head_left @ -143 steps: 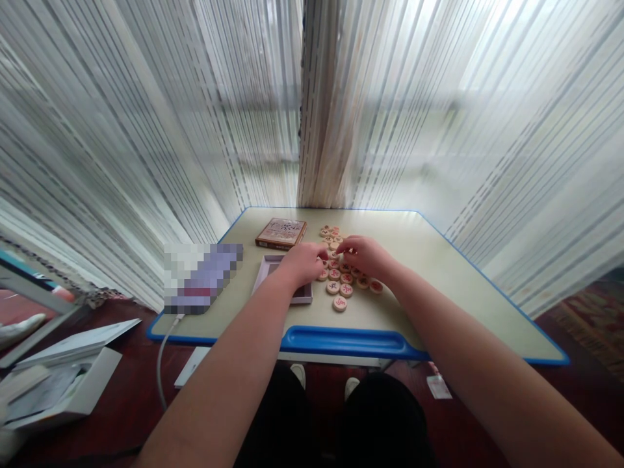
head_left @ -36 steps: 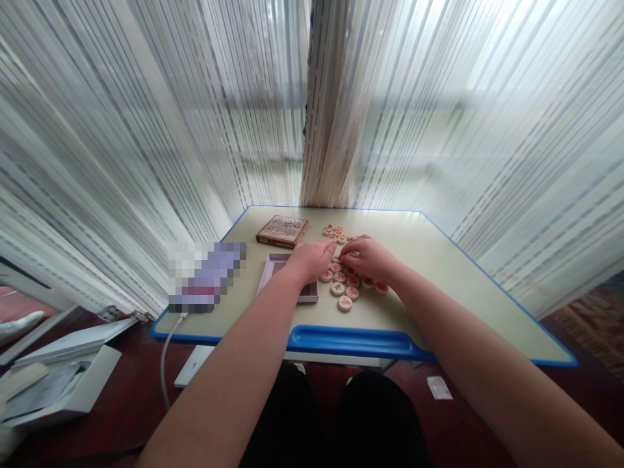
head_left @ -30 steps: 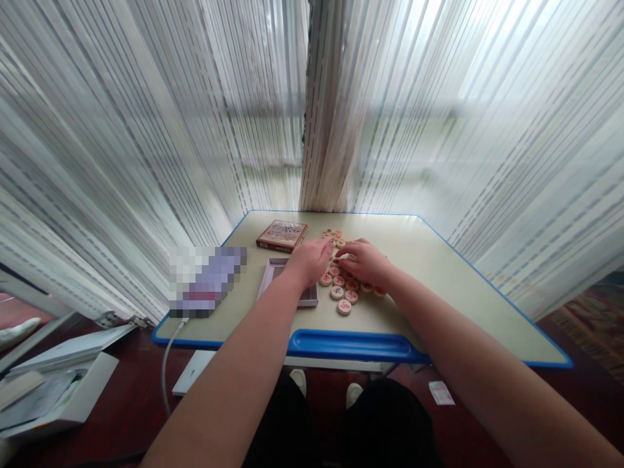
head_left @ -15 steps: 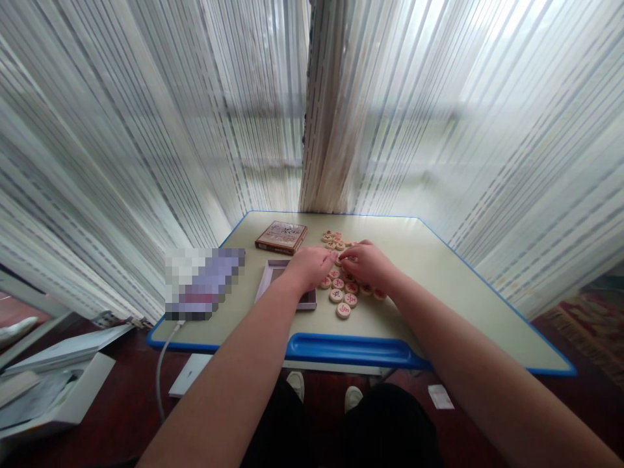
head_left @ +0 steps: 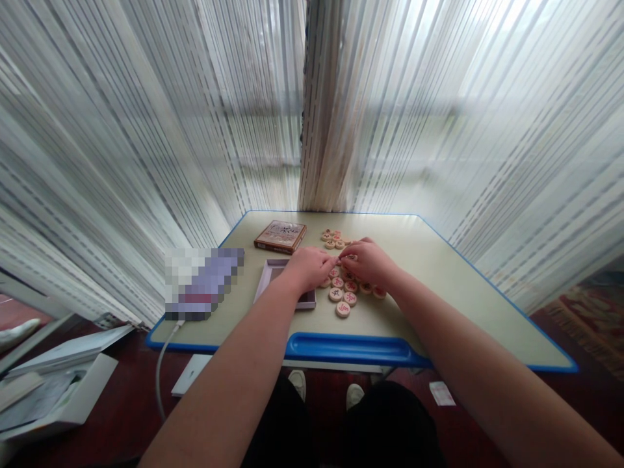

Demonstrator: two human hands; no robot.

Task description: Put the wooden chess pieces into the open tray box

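Note:
Round wooden Chinese chess pieces (head_left: 343, 309) with red or black characters lie in a loose cluster at the middle of the table. My left hand (head_left: 312, 268) reaches over the cluster's left side with curled fingers. From the right, my right hand (head_left: 368, 263) bends over the pieces, its thumb and fingers drawn together. The fingertips of both hands meet, or nearly so, above the cluster. What lies between them is hidden. Under my left forearm stands an open shallow box (head_left: 308, 305), pale inside and partly covered by the arm.
A brown printed box lid (head_left: 280, 236) rests at the back left. Left of it lies a blurred purple device (head_left: 209, 283) with a white cable (head_left: 158, 377). A blue pen trough (head_left: 348, 349) runs along the table's front edge. Striped curtains (head_left: 414, 130) hang behind the table (head_left: 463, 312).
Both hands stay over the pieces. My fingertips have come closer together, and the view has shifted slightly. The visible front pieces keep their layout.

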